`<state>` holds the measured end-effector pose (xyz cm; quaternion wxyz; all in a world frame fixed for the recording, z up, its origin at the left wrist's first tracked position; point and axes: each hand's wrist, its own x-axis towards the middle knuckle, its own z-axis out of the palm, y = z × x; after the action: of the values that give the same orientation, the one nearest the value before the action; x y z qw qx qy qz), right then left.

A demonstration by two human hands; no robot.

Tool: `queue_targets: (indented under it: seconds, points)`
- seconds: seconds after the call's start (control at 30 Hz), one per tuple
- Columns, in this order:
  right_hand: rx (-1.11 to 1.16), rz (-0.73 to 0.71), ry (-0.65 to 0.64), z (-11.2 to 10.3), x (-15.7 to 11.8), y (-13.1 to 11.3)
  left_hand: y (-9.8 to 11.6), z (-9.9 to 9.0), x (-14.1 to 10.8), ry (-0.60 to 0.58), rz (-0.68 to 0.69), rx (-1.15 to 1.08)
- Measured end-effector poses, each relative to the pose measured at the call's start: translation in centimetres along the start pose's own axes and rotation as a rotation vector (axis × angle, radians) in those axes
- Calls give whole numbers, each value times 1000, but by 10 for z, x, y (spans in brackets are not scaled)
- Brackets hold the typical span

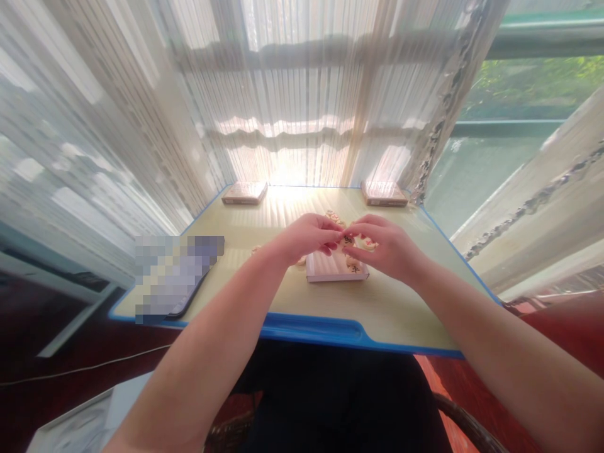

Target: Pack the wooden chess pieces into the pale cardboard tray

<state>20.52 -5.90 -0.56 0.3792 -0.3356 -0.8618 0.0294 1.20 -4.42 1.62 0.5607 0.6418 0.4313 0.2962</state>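
At the centre, left hand (314,236) with fingertips gathered right by the black-marked piece (348,240); closed on something or merely touching, cannot tell. Opposite, right hand (391,248), curved over the same piece, thumb and forefinger parted across it; firm pinch or light contact, cannot tell either. Directly below, shallow box (336,278), with other black-marked pieces (355,268) at its right end. In the gap of the right hand, red-marked pieces (369,243); beyond the fingertips, a small cluster (335,217). Possible slip of the piece, from crowded fingertips on so small a disc; might then tumble against the box wall or onto its neighbours. Possible scattering too of the half-hidden pieces (301,260) near the left wrist, from a careless sideways brush. Farther out on the table (401,314), flat dark-edged device (191,283) at left, two closed boxes (244,192) at the far corners
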Motion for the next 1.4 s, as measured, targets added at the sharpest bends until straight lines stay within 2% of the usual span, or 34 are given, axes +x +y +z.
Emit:
queue_targets:
  seconds: [0.13,0.33,0.47,0.53,0.73,0.93,1.03,1.2,1.4]
  points:
    - [-6,72,-79,-4,1,-1,0,2,0,-5,-25,39]
    - [-44,125,-326,-19,3,-4,2,3,2,191,6,16]
    - [-98,84,-456,-24,3,-8,1,2,3,216,46,104]
    - [-121,74,-487,-22,3,-10,0,3,2,179,47,208]
    - [-157,66,-512,-19,2,-7,3,6,-6,-96,42,592]
    - [-121,35,-513,-21,1,-9,6,10,-10,-233,131,729]
    - [-101,26,-516,-20,2,-9,5,11,-10,-265,143,734]
    - [-83,32,-531,-20,2,-9,3,14,-9,-251,134,746]
    - [-108,63,-480,-29,3,-12,-1,14,-7,-244,117,748]
